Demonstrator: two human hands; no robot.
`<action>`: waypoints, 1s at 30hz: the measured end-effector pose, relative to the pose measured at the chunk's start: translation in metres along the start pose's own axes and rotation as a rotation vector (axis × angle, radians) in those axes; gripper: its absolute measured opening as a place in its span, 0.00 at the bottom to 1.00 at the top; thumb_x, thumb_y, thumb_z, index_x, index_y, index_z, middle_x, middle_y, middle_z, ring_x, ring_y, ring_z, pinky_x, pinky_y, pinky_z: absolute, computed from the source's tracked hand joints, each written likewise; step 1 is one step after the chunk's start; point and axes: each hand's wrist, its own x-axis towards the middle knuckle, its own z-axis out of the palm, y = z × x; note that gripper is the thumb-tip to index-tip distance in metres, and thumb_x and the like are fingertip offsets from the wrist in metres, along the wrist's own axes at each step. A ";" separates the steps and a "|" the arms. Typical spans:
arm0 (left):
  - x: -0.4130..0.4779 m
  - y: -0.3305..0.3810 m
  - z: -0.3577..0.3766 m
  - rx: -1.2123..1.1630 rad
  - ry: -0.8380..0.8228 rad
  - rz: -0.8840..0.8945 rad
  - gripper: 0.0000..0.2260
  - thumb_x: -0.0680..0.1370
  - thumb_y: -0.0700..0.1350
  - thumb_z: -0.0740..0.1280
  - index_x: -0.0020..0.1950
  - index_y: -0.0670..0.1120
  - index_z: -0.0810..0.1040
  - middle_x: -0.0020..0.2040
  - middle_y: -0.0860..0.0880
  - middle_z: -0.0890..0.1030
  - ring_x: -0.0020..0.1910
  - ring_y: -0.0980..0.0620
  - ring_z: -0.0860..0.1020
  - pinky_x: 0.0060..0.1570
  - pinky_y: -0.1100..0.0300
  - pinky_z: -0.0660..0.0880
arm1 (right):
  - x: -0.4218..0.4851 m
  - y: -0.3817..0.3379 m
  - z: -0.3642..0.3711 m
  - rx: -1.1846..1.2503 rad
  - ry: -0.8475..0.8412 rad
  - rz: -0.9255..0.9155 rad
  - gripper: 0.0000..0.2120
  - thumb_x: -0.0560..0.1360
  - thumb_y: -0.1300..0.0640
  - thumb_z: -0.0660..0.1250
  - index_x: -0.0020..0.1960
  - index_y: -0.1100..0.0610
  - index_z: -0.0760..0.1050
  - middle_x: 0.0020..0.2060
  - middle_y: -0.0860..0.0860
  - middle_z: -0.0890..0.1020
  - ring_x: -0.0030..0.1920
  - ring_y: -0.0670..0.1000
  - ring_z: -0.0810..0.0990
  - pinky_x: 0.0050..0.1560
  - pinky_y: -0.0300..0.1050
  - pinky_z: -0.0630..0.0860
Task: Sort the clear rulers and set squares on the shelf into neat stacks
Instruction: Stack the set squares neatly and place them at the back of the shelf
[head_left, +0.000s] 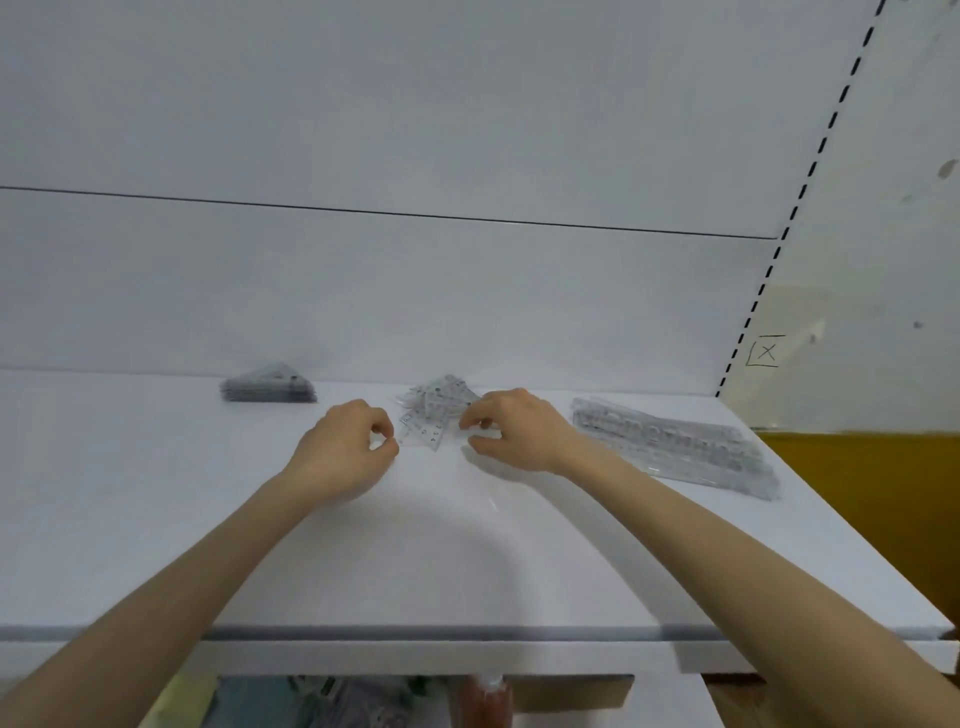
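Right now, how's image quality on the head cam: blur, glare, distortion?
Head view: soft throughout; set-square stack and ruler stack smeared, markings unreadable; only the loose pile shows a few digits. Head view: lighting flat, faint shadow under the right hand; wide-angle stretches forearms toward the corners.

On the shelf (156, 519) in front of me, the set-square stack (268, 387) sits back left and the ruler stack (670, 447) lies to my right. The loose pile (434, 408) is between them, with my left hand (348, 447) and right hand (511, 431) either side of it.
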 end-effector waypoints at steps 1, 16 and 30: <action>0.003 0.000 0.000 -0.003 0.001 -0.002 0.05 0.76 0.50 0.64 0.48 0.52 0.78 0.49 0.53 0.75 0.48 0.52 0.76 0.47 0.56 0.72 | 0.006 0.005 -0.001 -0.009 0.012 0.010 0.12 0.76 0.55 0.64 0.58 0.53 0.79 0.53 0.51 0.81 0.54 0.52 0.77 0.50 0.47 0.75; 0.035 -0.004 0.004 -0.132 0.008 0.054 0.03 0.76 0.44 0.66 0.47 0.48 0.80 0.50 0.51 0.77 0.45 0.54 0.77 0.49 0.54 0.75 | 0.051 0.024 0.010 -0.018 0.007 0.195 0.15 0.73 0.49 0.67 0.57 0.53 0.81 0.53 0.53 0.82 0.55 0.57 0.78 0.49 0.49 0.76; 0.040 -0.021 -0.002 -0.235 0.028 0.132 0.17 0.74 0.41 0.68 0.63 0.48 0.73 0.57 0.52 0.73 0.53 0.55 0.72 0.48 0.62 0.68 | 0.036 0.028 0.001 0.296 0.290 0.023 0.08 0.78 0.59 0.66 0.51 0.59 0.83 0.43 0.52 0.86 0.45 0.57 0.83 0.48 0.51 0.78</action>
